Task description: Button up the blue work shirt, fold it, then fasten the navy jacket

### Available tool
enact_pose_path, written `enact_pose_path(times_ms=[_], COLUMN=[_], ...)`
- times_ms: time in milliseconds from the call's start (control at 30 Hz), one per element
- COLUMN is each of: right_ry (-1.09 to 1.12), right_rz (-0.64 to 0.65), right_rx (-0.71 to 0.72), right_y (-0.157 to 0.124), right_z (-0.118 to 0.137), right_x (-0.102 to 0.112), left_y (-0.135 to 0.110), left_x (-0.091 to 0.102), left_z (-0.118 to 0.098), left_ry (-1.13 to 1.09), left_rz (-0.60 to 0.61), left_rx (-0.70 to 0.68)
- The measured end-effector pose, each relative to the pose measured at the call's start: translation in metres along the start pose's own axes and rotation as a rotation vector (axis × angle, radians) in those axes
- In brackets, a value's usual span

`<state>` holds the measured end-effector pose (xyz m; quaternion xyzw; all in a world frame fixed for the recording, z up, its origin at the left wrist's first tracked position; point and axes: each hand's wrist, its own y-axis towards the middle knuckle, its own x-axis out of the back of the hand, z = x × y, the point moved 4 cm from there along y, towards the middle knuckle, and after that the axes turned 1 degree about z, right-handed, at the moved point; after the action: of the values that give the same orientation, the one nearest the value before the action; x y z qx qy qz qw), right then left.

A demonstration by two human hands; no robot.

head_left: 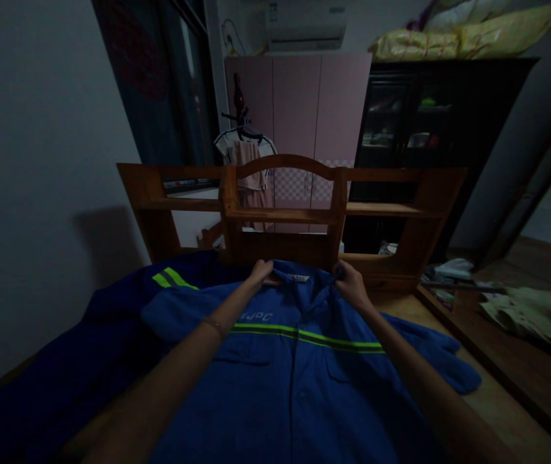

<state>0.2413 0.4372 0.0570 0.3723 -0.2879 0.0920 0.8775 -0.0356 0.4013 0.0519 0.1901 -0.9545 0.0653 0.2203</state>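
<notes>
Blue jacket: spread front upward on the bed, its body running from the two grips back toward the camera, sleeves out to either side.
Dark-blue garment: left of the left grip and nearer the camera, partly beside and under the jacket, with a bright band at its far end.
Bracelet: thin, on the wrist just behind the left grip.
Reflective stripe: yellow-green, across the jacket's chest, nearer than both grips.
Lettering: pale, on the chest just nearer than the left grip; too dim to read.
Left grip: fingers pinched on the left side of the collar.
Right grip: fingers pinched on the right side of the collar, well apart from the left one.
Collar label: white, inside the neck opening, between the grips.
Bed: pale surface showing to the right of the right grip.
Wooden headboard: shelved, arched at the middle, just beyond both grips.
Hanging clothes: on a stand, farther off beyond the left grip.
Pink wardrobe: well beyond the grips.
Dark cabinet: far off, beyond and right of the right grip.
</notes>
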Motion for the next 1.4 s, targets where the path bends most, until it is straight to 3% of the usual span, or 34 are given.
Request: enact_pose_path(times_ms=[167,300,500,700,833,933,1067,1233,1400], right_ry=[0.236,0.263,0.129,-0.037,-0.236,-0.270,-0.395,-0.504,-0.587], right_rz=[0.089,0.090,0.025,0.131,0.147,0.044,0.006,0.135,0.285], right_rx=[0.008,-0.009,-0.036,0.020,0.017,-0.023,-0.045,-0.042,-0.065], right_y=[-0.016,-0.030,-0.028,-0.051,-0.057,-0.052,-0.041,-0.033,-0.037], right_z=[0.001,0.010,0.014,0.012,0.015,0.015,-0.002,-0.041,-0.061], right_x=[-0.025,-0.047,-0.066,-0.080,-0.076,-0.064,-0.043,-0.020,-0.018], left_y=[-0.011,-0.042,-0.087,-0.075,-0.061,-0.057,-0.050,-0.036,-0.030], left_x=[-0.026,-0.031,-0.046,-0.052,-0.049,-0.037,0.001,0.042,0.051], left_z=[0.011,0.024,0.048,0.080,0.076,0.064,0.062,0.086,0.093], left_ry=[-0.067,0.056,0.313,0.743,0.785,0.752,0.809,0.937,1.052], left_rz=[-0.038,-0.130,0.004,0.179,0.218,0.109,-0.147,-0.111,-0.081], left_rx=[-0.142,-0.374,-0.639,-0.701,-0.729,-0.727,-0.613,-0.505,-0.475])
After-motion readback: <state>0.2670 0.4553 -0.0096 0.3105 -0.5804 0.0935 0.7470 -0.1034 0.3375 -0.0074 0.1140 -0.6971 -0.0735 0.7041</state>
